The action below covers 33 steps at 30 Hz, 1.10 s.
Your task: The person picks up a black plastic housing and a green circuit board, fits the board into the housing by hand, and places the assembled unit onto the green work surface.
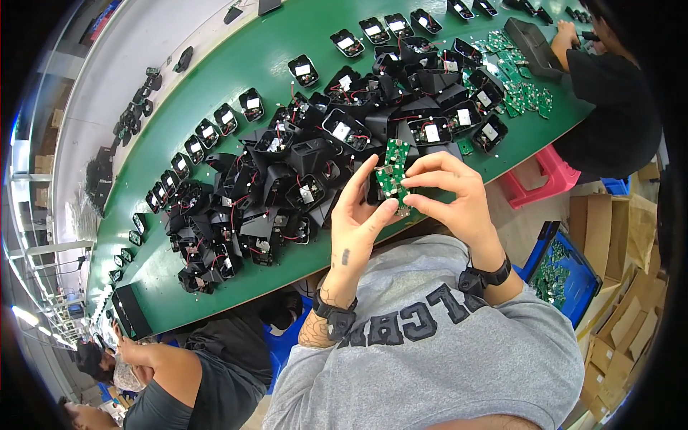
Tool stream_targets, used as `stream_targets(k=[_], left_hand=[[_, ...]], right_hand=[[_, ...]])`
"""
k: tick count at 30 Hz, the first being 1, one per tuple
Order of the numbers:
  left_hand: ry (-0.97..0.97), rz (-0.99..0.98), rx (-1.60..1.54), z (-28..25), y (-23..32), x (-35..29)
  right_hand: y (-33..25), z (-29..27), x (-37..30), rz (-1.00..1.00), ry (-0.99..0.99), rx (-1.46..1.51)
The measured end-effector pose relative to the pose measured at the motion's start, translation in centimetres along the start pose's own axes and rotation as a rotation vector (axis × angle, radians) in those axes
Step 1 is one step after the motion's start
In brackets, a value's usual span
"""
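Between my two hands is a green circuit board [392, 175] with small components and metal connectors on it. My left hand [358, 215] grips its left and lower edge with thumb and fingers. On the other side, my right hand [451, 188] pinches the board's right edge between thumb and fingertips. The board is held up in front of my chest, over the near edge of the green table [287, 283]. Just beyond it lies a large heap of black plastic housings [308, 154], many with red wires and white labels inside.
Loose green boards [527, 97] lie at the far right by a dark bin [534, 46], where another person [609, 93] works. A blue tray of boards [559, 279] and cardboard boxes [623, 330] stand at right near a pink stool [541, 175]. Another person [193, 380] sits at lower left.
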<state>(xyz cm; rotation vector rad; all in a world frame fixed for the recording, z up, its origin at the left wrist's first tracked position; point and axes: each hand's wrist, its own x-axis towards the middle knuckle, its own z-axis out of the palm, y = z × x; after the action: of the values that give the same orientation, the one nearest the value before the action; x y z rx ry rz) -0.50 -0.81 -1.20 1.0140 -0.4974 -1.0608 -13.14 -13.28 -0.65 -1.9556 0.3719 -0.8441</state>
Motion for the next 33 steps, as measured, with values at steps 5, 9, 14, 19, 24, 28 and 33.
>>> stream_targets(k=[5, 9, 14, 19, 24, 28, 33], left_hand=[[-0.041, 0.018, -0.017, 0.2, 0.2, -0.2], [-0.109, 0.040, 0.059, -0.2, 0.1, -0.4], [-0.096, 0.019, 0.064, 0.5, 0.3, -0.5], [-0.018, 0.023, 0.093, -0.2, -1.8, 0.1], [-0.066, -0.149, 0.040, 0.4, -1.1, -0.3], [-0.185, -0.261, 0.061, 0.7, 0.4, -0.2], [0.134, -0.022, 0.009, 0.1, -0.6, -0.1]], right_hand=[[-0.3, 0.4, -0.5, -0.023, 0.028, -0.046], [-0.2, 0.1, 0.1, -0.283, 0.019, -0.265], [0.0, 0.1, 0.0, -0.284, 0.008, -0.217], [0.0, 0.8, -0.2, -0.170, -0.011, 0.028], [0.4, 0.8, -0.4, -0.208, 0.033, 0.013], [-0.4, 1.4, 0.2, -0.013, -0.019, 0.272], [-1.5, 1.3, 1.3, -0.208, 0.013, 0.021]])
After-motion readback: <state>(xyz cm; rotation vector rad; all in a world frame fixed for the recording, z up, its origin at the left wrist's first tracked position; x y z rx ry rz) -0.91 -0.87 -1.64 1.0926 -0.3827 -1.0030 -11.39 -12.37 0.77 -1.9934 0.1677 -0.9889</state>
